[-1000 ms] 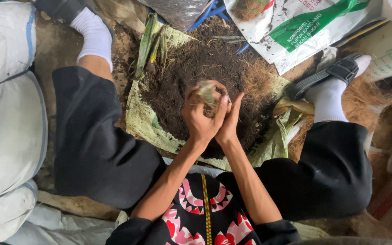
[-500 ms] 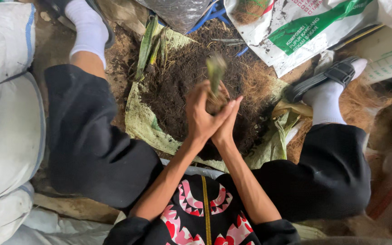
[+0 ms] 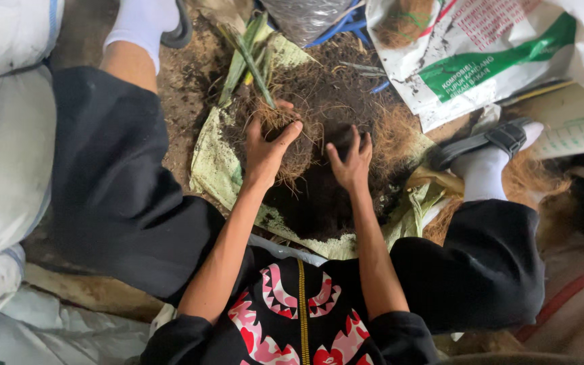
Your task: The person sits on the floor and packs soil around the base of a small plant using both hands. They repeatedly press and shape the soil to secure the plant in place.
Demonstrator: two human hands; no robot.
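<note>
Fingers (image 3: 285, 132) of the left hand (image 3: 265, 152) curl around the rooty base of a green-leaved plant (image 3: 251, 54), while the right hand (image 3: 351, 159), fingers spread and holding nothing, presses flat on the dark soil heap (image 3: 319, 196) just beside it. Soil and plant lie on a pale green sack (image 3: 214, 162) spread on the floor, hemmed by the person's knees at its left and right edges. Beyond its far right corner leans a white bag (image 3: 481, 54) with a green band and red print.
</note>
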